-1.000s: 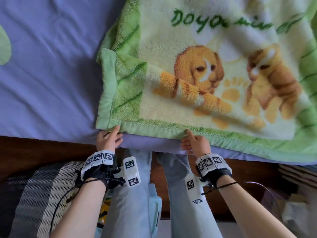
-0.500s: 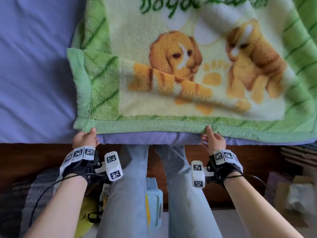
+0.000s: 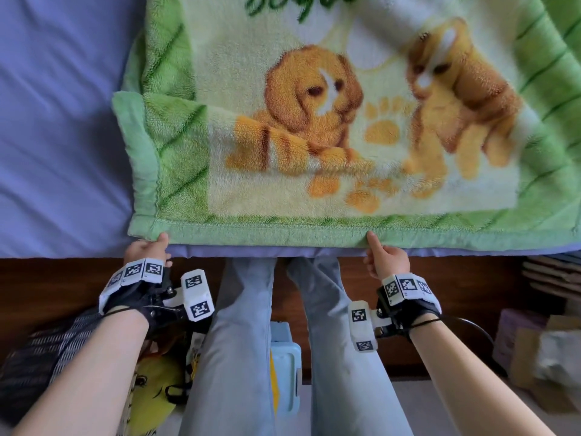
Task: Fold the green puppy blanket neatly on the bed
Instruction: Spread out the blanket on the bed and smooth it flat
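The green puppy blanket [image 3: 314, 121] lies on the bed, doubled over, with its near hem along the bed's front edge. Two orange puppies and paw prints show on its cream middle. My left hand [image 3: 146, 251] pinches the hem at the blanket's near left corner, thumb on top and fingers under the fabric. My right hand [image 3: 385, 258] pinches the same hem near its middle, thumb on top. The blanket's right part runs out of view.
A purple bed sheet [image 3: 56, 136] covers the mattress left of the blanket. Below the bed's dark wooden frame [image 3: 63, 275] are my legs in pale jeans, a woven basket [image 3: 41, 357], a yellow toy [image 3: 154, 394], a light blue box [image 3: 284, 369] and stacked things at right.
Both hands slid apart along the hem; the left reached the near left corner, the right moved rightward. The blanket's near edge now sits closer to the bed's front edge.
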